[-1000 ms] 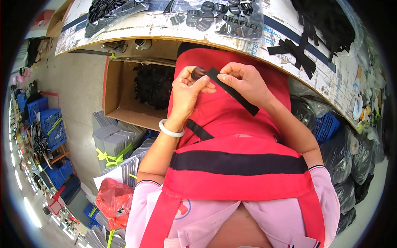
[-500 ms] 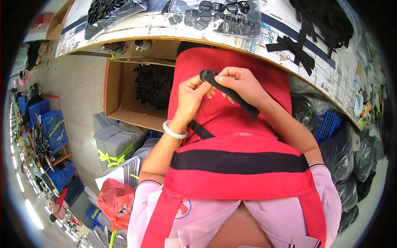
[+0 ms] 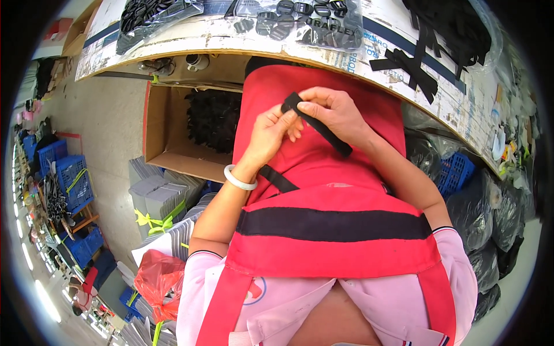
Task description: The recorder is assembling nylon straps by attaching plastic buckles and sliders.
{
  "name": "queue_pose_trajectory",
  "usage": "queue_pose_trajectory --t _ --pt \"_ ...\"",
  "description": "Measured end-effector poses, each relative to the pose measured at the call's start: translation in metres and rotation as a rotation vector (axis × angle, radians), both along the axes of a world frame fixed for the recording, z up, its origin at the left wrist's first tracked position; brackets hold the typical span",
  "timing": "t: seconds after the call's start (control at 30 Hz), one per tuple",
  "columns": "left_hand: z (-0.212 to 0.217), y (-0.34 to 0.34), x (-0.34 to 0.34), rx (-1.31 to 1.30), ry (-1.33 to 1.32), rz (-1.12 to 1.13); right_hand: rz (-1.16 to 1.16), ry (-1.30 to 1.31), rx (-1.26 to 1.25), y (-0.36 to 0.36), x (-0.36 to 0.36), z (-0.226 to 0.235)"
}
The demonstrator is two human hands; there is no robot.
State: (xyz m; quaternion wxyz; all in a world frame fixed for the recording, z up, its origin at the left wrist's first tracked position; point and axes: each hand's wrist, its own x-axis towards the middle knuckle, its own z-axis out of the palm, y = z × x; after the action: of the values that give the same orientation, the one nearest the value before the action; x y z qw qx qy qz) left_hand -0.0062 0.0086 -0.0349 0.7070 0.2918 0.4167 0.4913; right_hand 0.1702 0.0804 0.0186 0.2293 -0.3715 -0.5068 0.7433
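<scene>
A short black webbing strap (image 3: 329,135) is stretched between my two hands above the red apron on my lap. My left hand (image 3: 270,134) pinches the strap's far end between thumb and fingertips; the dark buckle there is mostly hidden by the webbing and fingers. On the other side, my right hand (image 3: 333,114) presses its thumb onto the strap just below that end. The strap's loose tail hangs down toward the near right, under my right hand.
Ahead, the worn white table (image 3: 225,43) bears a clear bag of black buckles (image 3: 303,23), another plastic bag (image 3: 153,20) and loose black straps (image 3: 412,69). A cardboard box (image 3: 190,164) of black pieces stands at left, near grey stacks (image 3: 161,196). Dark plastic bags (image 3: 470,213) lie at right.
The strap's far end now stands up over the buckle, which showed more plainly before. The loose tail has shifted slightly left and up; both hands stay close together.
</scene>
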Motion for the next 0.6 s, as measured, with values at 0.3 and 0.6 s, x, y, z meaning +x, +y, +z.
queue_pose_trajectory --t 0.3,0.6 --pt "0.029 0.004 0.000 0.205 0.761 -0.036 0.100 -0.139 0.395 0.008 0.003 -0.005" --pt "0.028 0.003 0.011 0.068 0.123 0.215 -0.039 0.056 -0.349 -0.010 0.005 0.020"
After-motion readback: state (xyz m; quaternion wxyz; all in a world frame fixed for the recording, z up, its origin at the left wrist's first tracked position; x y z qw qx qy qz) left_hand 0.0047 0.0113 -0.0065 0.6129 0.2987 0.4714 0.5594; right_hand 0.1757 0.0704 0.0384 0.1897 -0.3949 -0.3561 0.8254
